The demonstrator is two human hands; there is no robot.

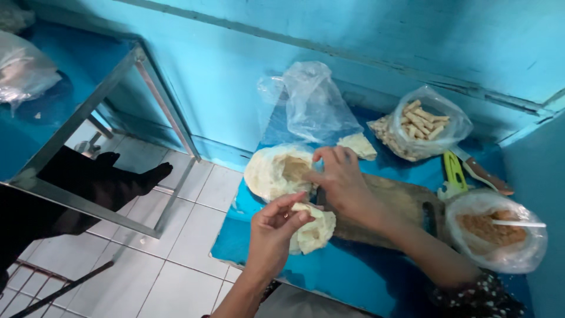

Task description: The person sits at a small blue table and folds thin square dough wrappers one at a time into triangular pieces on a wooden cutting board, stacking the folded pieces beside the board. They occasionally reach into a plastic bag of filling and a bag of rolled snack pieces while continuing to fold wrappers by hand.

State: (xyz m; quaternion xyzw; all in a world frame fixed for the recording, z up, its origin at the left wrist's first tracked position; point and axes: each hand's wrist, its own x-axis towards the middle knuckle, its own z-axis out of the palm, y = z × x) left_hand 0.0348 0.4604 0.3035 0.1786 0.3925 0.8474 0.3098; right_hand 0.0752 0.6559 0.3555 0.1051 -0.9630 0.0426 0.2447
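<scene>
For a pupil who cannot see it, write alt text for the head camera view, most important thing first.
Two bare hands work over a blue counter: the left hand pinches a pale, thin sheet of dough, while the right hand reaches to a larger pale stack. A wooden board, clear bags of food and a green-handled tool lie nearby.

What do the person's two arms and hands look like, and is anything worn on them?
Both hands are bare: no gloves, rings or watch can be seen. The left hand has a bare forearm with no sleeve in view. The right hand also has a bare forearm; near its elbow begins a dark sleeve with small light dots.
</scene>
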